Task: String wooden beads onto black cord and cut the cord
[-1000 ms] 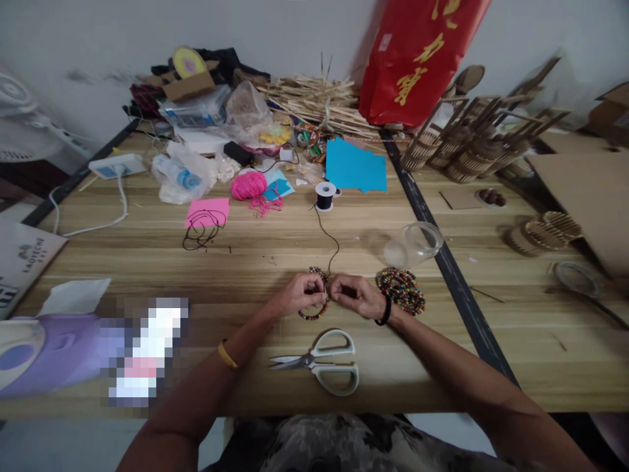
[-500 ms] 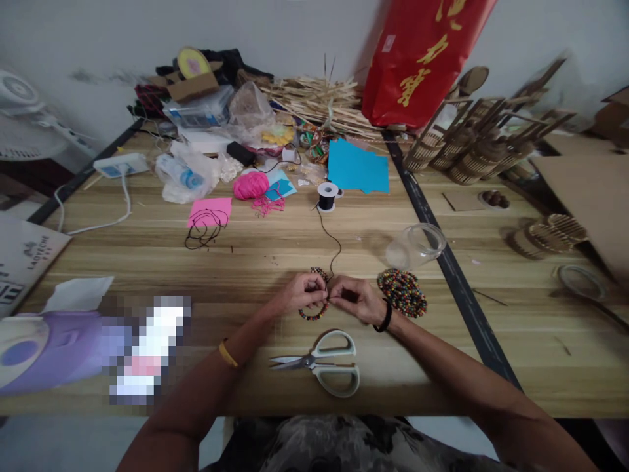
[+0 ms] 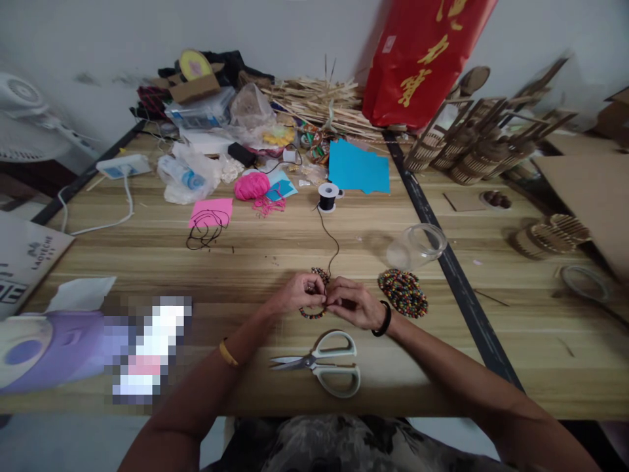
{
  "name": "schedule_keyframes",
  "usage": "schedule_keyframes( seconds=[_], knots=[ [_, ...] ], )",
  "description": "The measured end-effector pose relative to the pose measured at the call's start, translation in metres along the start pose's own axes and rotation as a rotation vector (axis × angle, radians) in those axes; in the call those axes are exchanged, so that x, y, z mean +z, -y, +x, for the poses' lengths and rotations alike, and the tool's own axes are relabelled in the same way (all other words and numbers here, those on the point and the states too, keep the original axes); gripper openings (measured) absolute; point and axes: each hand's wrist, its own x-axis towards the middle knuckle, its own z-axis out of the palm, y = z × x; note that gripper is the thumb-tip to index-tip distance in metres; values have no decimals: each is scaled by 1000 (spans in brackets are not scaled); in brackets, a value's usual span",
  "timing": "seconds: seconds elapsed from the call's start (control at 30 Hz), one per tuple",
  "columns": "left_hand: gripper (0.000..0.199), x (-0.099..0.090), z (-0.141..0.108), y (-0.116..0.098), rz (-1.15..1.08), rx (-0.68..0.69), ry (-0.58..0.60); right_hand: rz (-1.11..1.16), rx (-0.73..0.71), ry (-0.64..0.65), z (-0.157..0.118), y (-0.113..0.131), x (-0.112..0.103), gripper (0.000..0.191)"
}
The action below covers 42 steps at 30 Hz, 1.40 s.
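Observation:
Fingertips pinched, my left hand (image 3: 301, 292) holds a loop of small multicoloured beads (image 3: 313, 314) just above the table. My right hand (image 3: 354, 303) meets it with thumb and forefinger pinched on the black cord (image 3: 337, 248) at the loop's side. That cord runs back to a white spool of black cord (image 3: 328, 197). The exact spot between the fingertips is too small to make out. To the right of my right hand lies a coiled pile of beads (image 3: 403, 293). White-handled scissors (image 3: 314, 362) lie in front of both hands.
A clear jar (image 3: 417, 245) lies beyond the bead pile. Pink yarn (image 3: 252, 186), a pink paper (image 3: 211, 212) with loose black cord, and blue sheets (image 3: 358, 167) are farther back. Bamboo baskets (image 3: 466, 147) stand at the right, a purple-and-white object (image 3: 54, 347) at the left.
My right hand has shifted slightly left and its fingers have closed in toward my left fingertips. The black cord's curve has moved a little. The rest looks the same.

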Motion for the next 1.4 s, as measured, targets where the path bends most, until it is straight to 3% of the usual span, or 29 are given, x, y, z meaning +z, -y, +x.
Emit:
schedule_keyframes(
  seconds=[0.17,0.3,0.43,0.77,0.93,1.17,1.4],
  knots=[
    [19,4,2,3,58,70,-44,114,232,-24,1,2,-3,21],
    [14,8,2,6,145,106,-82,362,462,25,1,3,-2,26],
    [8,12,1,6,306,197,-129,516,574,59,2,4,-3,29],
    [6,16,-1,9,512,351,-204,554,605,48,3,-1,-4,22],
    [10,19,-6,2,800,499,-192,584,618,56,4,-2,-5,19],
    [19,18,-12,0,1286,775,-131,592,636,34,3,-5,-5,26],
    [19,18,-14,-2,1385,857,-145,650,658,102,6,-7,-14,41]
  ],
)
